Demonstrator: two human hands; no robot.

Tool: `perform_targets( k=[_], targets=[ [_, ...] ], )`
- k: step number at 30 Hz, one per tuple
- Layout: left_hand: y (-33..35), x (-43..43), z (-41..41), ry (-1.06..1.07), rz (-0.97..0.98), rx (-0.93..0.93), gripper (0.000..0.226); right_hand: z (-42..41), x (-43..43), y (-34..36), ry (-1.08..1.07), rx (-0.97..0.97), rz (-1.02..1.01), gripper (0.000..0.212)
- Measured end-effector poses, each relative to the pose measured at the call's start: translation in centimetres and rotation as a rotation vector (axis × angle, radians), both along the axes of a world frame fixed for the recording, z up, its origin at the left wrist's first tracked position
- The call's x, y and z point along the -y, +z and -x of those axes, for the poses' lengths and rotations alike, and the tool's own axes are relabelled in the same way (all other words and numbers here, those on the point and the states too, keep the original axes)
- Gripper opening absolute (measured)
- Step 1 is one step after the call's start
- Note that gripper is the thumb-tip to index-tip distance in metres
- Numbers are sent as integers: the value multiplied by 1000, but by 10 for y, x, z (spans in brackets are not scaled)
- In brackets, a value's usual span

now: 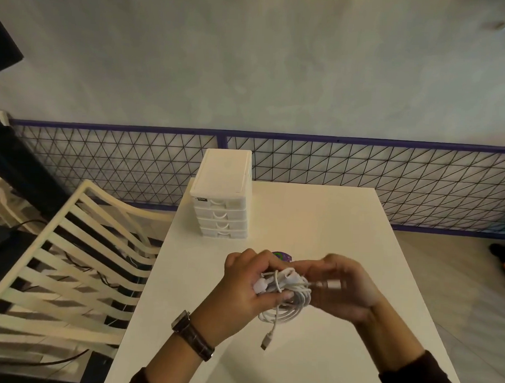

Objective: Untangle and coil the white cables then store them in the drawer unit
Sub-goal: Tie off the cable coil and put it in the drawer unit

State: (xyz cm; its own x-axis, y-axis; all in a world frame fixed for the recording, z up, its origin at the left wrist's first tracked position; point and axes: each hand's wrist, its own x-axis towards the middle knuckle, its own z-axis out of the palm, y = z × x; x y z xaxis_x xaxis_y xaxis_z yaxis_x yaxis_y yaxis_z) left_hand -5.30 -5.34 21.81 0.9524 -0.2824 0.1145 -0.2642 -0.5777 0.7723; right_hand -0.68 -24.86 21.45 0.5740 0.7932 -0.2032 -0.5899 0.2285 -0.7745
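A bundle of white cables [286,307] hangs above the table in front of me, with loose loops and one plug end [266,341] dangling below. My left hand [241,286] is closed around the bundle's left side. My right hand [342,285], blurred, pinches a cable end that sticks out to the right. The white drawer unit [222,195] stands at the table's far left; its several drawers all look closed.
The white table [316,223] has its far edge near a black wire-mesh fence [362,167]. A small purple and green object [281,255] lies just behind my hands. A cream slatted chair [77,256] stands left of the table.
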Motion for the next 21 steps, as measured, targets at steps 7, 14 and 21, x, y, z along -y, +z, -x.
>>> perform_targets(
  k=[7,14,21],
  targets=[
    [11,5,-1,-22,-124,-44,37,-6,-25,5,-109,-67,385,39],
    [12,8,-8,83,-68,-207,99,-8,-37,3,-398,-22,335,32],
    [-14,20,-4,30,-162,-397,94,-14,-33,38,-597,414,315,14]
  ],
)
